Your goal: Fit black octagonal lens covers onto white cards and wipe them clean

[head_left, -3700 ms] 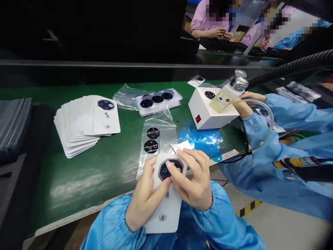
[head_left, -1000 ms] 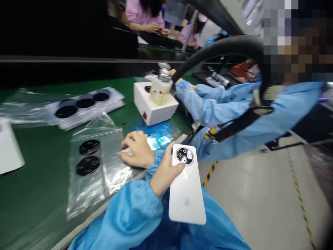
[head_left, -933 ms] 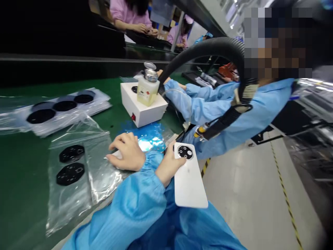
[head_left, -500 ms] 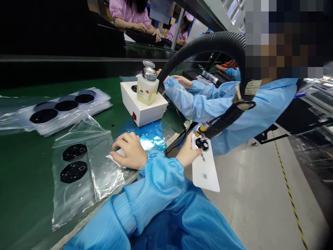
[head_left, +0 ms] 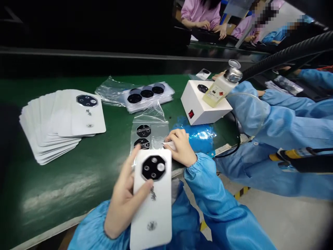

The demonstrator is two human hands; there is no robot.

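The left hand [head_left: 123, 205] grips a white phone-shaped card [head_left: 153, 222] with a black camera piece [head_left: 153, 167], held up at six o'clock. The right hand [head_left: 182, 147], fingers curled, pinches a white cloth [head_left: 168, 146] against the green bench [head_left: 78, 173], just beside a plastic bag [head_left: 149, 133]. A fanned stack of cards [head_left: 49, 118] lies at nine o'clock.

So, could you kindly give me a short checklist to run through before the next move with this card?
Left hand gripping the white card: ok, held firmly, with the thumb across its face.
Black octagonal lens piece on the card: ok, seated near the top end.
Its lens surfaces free of marks: cannot tell, too small to see.
Right hand holding the white wipe: ok, pinched in the fingers.
Lid of the dispenser bottle: not ok, flipped open.
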